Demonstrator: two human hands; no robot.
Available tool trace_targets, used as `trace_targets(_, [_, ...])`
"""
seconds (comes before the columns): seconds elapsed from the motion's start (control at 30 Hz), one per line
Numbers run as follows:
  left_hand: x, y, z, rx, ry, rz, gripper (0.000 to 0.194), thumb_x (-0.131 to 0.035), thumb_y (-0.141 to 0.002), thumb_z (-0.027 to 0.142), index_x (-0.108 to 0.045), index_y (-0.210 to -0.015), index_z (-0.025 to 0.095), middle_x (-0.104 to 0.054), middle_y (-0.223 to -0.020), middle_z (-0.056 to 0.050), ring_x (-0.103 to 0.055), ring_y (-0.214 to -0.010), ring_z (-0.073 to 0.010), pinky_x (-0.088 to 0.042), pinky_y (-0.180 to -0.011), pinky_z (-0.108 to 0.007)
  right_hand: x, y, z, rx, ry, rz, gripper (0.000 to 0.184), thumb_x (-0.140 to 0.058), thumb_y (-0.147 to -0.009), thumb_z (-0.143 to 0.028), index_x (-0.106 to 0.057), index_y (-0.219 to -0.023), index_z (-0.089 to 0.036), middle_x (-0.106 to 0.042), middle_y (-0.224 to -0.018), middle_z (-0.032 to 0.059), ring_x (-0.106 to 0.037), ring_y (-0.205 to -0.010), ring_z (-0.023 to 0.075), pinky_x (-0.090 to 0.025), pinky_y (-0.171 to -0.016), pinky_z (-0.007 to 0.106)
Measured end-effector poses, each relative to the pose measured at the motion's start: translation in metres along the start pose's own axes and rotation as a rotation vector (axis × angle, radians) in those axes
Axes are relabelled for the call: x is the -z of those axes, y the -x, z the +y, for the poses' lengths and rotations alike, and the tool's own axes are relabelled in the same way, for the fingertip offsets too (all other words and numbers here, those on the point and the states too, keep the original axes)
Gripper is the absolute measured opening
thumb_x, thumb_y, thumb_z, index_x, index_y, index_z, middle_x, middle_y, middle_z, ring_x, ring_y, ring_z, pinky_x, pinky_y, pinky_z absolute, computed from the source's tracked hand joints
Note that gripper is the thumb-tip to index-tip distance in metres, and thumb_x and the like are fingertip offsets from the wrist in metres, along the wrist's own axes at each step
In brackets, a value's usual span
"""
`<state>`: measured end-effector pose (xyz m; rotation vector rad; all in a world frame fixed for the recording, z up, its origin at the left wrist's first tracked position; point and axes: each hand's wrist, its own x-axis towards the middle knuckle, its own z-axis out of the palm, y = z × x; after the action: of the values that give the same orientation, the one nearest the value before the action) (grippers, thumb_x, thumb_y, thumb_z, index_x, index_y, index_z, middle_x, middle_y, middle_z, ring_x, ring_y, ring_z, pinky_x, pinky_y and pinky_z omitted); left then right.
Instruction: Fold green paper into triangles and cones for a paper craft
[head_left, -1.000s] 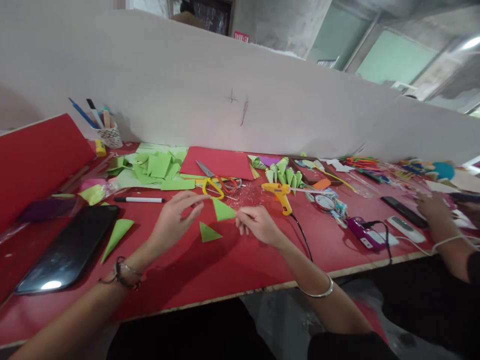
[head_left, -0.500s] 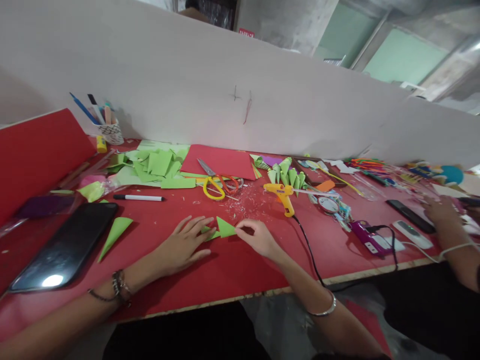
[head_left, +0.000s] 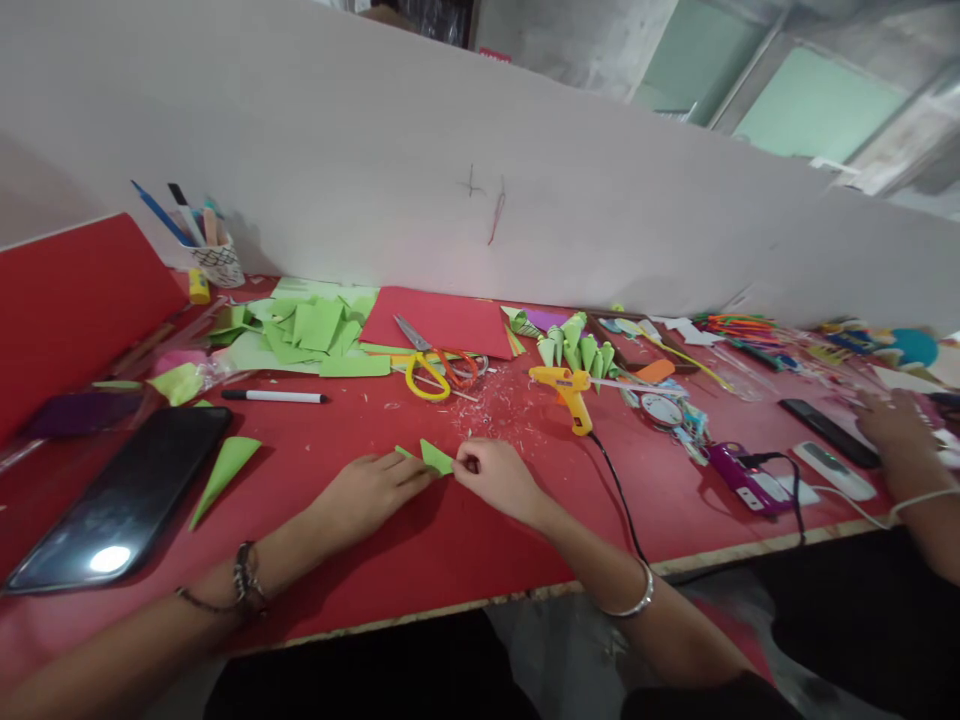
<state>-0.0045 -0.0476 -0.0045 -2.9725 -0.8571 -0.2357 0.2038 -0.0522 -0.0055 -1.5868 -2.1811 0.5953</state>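
Observation:
My right hand (head_left: 499, 478) is closed in a pinch on the corner of a small green paper triangle (head_left: 435, 457), just above the red tabletop. From the other side my left hand (head_left: 375, 492) comes in low, its fingers drawn together, with the fingertips at the same triangle's lower left edge. Behind those fingers peeks another green paper piece (head_left: 403, 452), mostly hidden. A rolled green paper cone (head_left: 225, 477) lies to the left, beside a black phone (head_left: 124, 495).
Scissors (head_left: 427, 375) and a yellow glue gun (head_left: 566, 393) lie beyond my hands. Green paper pieces (head_left: 319, 325) are heaped at the back, near several finished cones (head_left: 574, 345). A purple power strip (head_left: 750, 478) sits at right, with another person's hand (head_left: 892, 425) past it.
Both hands came down towards the tabletop, the right one bringing its triangle with it. My left hand spread over the loose green piece, then its fingers closed in at the held triangle.

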Motion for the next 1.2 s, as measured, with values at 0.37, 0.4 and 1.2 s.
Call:
trace_targets(0.37, [0.0, 0.002, 0.005, 0.023, -0.045, -0.038, 0.031, -0.041, -0.084, 0.022, -0.052, -0.114, 0.021, -0.059, -0.108, -0.005, -0.055, -0.093, -0.0195, -0.045, -0.075, -0.03, 0.001, -0.005, -0.01, 0.023, 0.211, -0.039, 0.029, -0.053, -0.078, -0.044, -0.05, -0.065, -0.018, -0.051, -0.063, 0.0005, -0.042, -0.055, 0.0106, -0.017, -0.049, 0.024])
trace_targets(0.4, [0.0, 0.003, 0.005, 0.026, -0.037, -0.037, 0.031, -0.041, -0.084, 0.021, -0.052, -0.113, 0.021, -0.059, -0.109, -0.005, -0.055, -0.094, -0.02, -0.045, -0.076, -0.03, 0.002, -0.005, -0.009, 0.019, 0.19, -0.059, 0.027, -0.054, -0.077, -0.043, -0.05, -0.066, -0.018, -0.052, -0.063, 0.0, -0.042, -0.056, 0.0105, -0.017, -0.049, 0.024])
trace_targets(1.2, [0.014, -0.045, -0.014, 0.467, 0.674, 0.221, 0.034, -0.045, -0.081, 0.036, -0.049, -0.108, 0.016, -0.06, -0.091, -0.004, -0.055, -0.074, -0.0149, -0.043, -0.07, -0.028, 0.028, -0.02, -0.009, 0.095, -0.373, -0.142, 0.009, -0.044, -0.079, -0.014, -0.052, -0.084, -0.017, -0.054, -0.065, -0.0023, -0.05, -0.058, 0.0086, -0.035, -0.057, 0.019])
